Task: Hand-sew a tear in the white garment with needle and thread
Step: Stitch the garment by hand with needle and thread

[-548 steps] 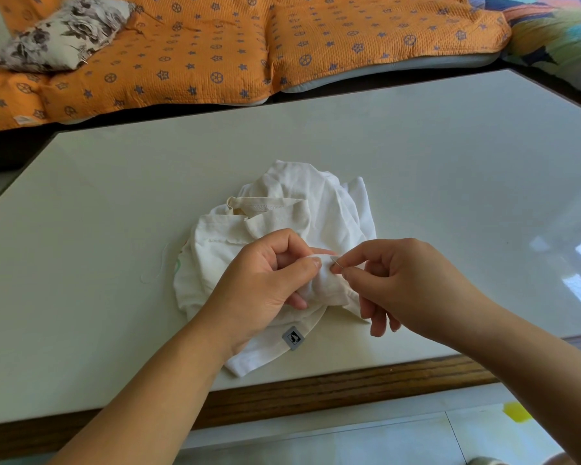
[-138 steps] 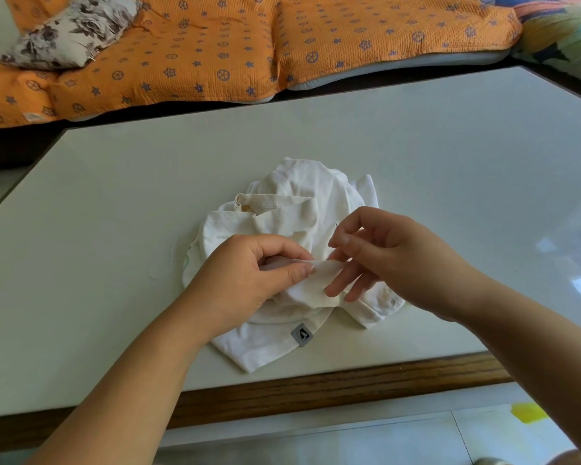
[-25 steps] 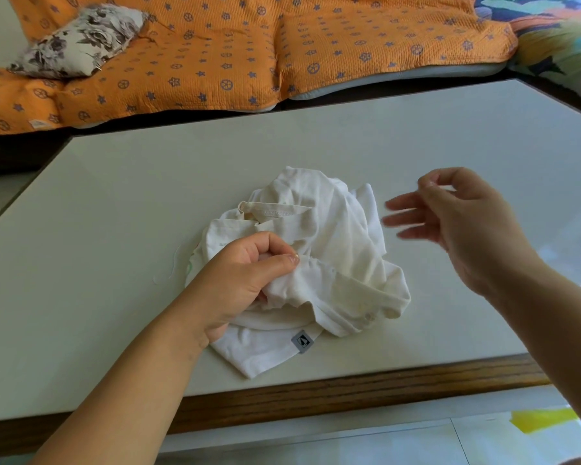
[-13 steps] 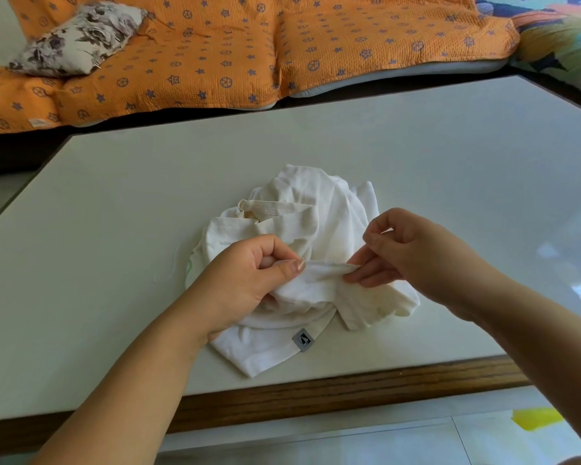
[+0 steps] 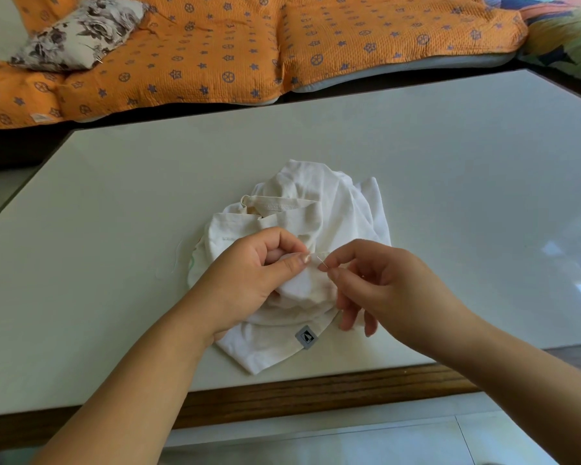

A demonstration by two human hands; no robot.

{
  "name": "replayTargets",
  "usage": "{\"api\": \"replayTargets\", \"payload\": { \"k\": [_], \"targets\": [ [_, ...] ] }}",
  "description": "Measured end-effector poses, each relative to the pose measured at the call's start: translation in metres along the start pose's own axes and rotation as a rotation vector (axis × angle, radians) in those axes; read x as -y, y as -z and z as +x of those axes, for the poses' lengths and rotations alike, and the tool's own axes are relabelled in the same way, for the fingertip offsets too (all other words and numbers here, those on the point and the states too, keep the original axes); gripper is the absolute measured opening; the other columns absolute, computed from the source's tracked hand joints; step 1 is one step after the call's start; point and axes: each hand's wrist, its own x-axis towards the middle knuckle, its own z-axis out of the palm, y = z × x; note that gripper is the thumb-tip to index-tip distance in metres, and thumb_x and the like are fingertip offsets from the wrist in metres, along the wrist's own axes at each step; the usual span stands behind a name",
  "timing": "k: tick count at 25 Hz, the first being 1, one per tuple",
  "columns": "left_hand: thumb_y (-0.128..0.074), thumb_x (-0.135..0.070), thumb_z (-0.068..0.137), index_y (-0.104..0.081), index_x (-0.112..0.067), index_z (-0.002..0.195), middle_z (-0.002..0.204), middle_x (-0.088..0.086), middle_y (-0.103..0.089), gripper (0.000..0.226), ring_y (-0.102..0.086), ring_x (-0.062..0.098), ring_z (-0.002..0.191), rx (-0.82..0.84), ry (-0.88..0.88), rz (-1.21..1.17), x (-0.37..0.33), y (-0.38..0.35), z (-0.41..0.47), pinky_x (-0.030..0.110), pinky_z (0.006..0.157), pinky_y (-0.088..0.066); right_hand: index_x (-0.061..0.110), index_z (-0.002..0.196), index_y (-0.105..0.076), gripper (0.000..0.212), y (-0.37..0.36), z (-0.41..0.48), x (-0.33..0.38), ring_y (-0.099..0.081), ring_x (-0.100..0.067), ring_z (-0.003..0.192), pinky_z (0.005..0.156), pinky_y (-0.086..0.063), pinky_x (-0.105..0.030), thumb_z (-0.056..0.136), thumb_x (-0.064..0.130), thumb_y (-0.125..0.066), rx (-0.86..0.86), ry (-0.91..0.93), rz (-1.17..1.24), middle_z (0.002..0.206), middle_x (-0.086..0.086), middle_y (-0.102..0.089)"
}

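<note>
- The white garment (image 5: pixel 319 209) lies crumpled in a heap on the near middle of the counter (image 5: pixel 450 156), its near hem close to the counter's wooden front edge (image 5: pixel 316 389).
- A small grey label (image 5: pixel 306 337) sits on the near hem, facing up.
- The left hand (image 5: pixel 255 276) rests on the near left part of the heap. Its grip is closed on a raised fold of the cloth, pinched between thumb and forefinger.
- The needle (image 5: pixel 322 262) is a thin silver sliver, tilted, its far end at that pinched fold just beside the left thumbnail.
- The right hand (image 5: pixel 386 290) has its grip closed on the needle's near end, held between thumb and forefinger. Its other fingers hang loosely curled over the garment's near right edge.
- A faint loose thread (image 5: pixel 176 260) curls on the counter just left of the garment. Whether it runs to the needle cannot be told.
- Beyond the counter's far edge lies an orange quilt (image 5: pixel 232 45) printed with small stars and rings.
- A floral pillow (image 5: pixel 78 31) rests on the quilt's far left.
</note>
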Motion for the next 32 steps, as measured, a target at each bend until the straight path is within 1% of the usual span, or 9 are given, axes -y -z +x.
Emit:
{"api": "replayTargets", "payload": {
  "k": [9,14,18,20,21,23,26,29,32],
  "targets": [
    [-0.062,-0.017,0.093,-0.066,-0.02,0.086,0.074,0.0,-0.068,0.008,-0.062,0.011,0.069,0.021,0.008,-0.023,0.001,0.002,0.0,0.026,0.061,-0.051,0.024,0.093,-0.07,0.017,0.0,0.005,0.001,-0.064,-0.017,0.046,0.044,-0.047,-0.023,0.096,0.015,-0.057,0.007,-0.067,0.028,0.054,-0.002,-0.063],
    [-0.064,-0.019,0.092,-0.067,-0.02,0.087,0.077,0.004,-0.068,0.006,-0.062,0.014,0.072,0.026,0.005,-0.018,0.001,0.002,0.0,0.028,0.064,-0.051,0.023,0.094,-0.07,0.016,-0.002,0.006,0.002,-0.06,-0.011,0.042,0.045,-0.045,-0.02,0.096,0.015,-0.057,0.002,-0.086,0.011,0.052,0.001,-0.063],
    [-0.066,-0.022,0.09,-0.07,-0.021,0.086,0.085,0.016,-0.07,0.006,-0.062,0.022,0.078,0.027,-0.006,-0.003,0.002,0.002,0.0,0.038,0.073,-0.052,0.021,0.093,-0.069,0.014,-0.005,0.006,0.004,-0.057,-0.008,0.038,0.043,-0.045,-0.019,0.096,0.016,-0.057,-0.002,-0.1,0.021,0.051,0.001,-0.063],
    [-0.067,-0.023,0.088,-0.07,-0.02,0.085,0.086,0.025,-0.068,0.005,-0.06,0.025,0.077,0.029,-0.013,0.009,0.003,0.001,0.0,0.039,0.073,-0.051,0.02,0.092,-0.068,0.012,-0.006,0.006,0.004,-0.059,-0.01,0.039,0.043,-0.045,-0.019,0.097,0.018,-0.057,-0.006,-0.112,0.027,0.051,0.0,-0.063],
    [-0.068,-0.023,0.088,-0.071,-0.019,0.085,0.082,0.025,-0.066,0.006,-0.058,0.024,0.075,0.028,-0.017,0.022,0.003,0.0,0.0,0.036,0.07,-0.05,0.019,0.091,-0.067,0.012,-0.007,0.006,0.003,-0.061,-0.011,0.041,0.043,-0.045,-0.019,0.097,0.019,-0.057,-0.01,-0.117,0.029,0.052,0.0,-0.063],
    [-0.069,-0.022,0.088,-0.072,-0.019,0.085,0.073,0.012,-0.065,0.006,-0.055,0.02,0.071,0.024,-0.022,0.052,0.004,-0.003,0.0,0.03,0.066,-0.048,0.017,0.089,-0.065,0.013,-0.009,0.006,0.002,-0.063,-0.013,0.043,0.043,-0.045,-0.019,0.098,0.02,-0.056,-0.022,-0.127,0.034,0.054,-0.001,-0.064],
    [-0.07,-0.022,0.087,-0.072,-0.019,0.086,0.073,-0.001,-0.07,0.004,-0.059,0.013,0.07,0.004,-0.018,0.067,0.004,-0.007,0.001,0.026,0.069,-0.048,0.013,0.09,-0.062,0.014,-0.011,0.006,0.001,-0.063,-0.012,0.043,0.043,-0.046,-0.019,0.099,0.019,-0.055,-0.04,-0.145,0.067,0.058,-0.004,-0.067],
    [-0.073,-0.022,0.085,-0.071,-0.022,0.093,0.084,-0.005,-0.077,0.009,-0.072,0.01,0.082,-0.039,0.011,0.055,0.003,-0.007,0.0,0.032,0.081,-0.057,0.012,0.092,-0.06,0.013,-0.012,0.006,0.002,-0.061,-0.01,0.041,0.041,-0.043,-0.017,0.1,0.019,-0.054,-0.056,-0.149,0.092,0.061,-0.008,-0.069],
    [-0.074,-0.022,0.084,-0.073,-0.031,0.098,0.092,-0.01,-0.077,0.017,-0.072,0.006,0.093,-0.049,-0.001,0.093,0.003,-0.007,-0.001,0.031,0.09,-0.056,0.01,0.092,-0.059,0.013,-0.014,0.006,0.002,-0.062,-0.011,0.041,0.04,-0.042,-0.015,0.101,0.018,-0.053,-0.048,-0.157,0.12,0.063,-0.009,-0.07]
  ]
}}
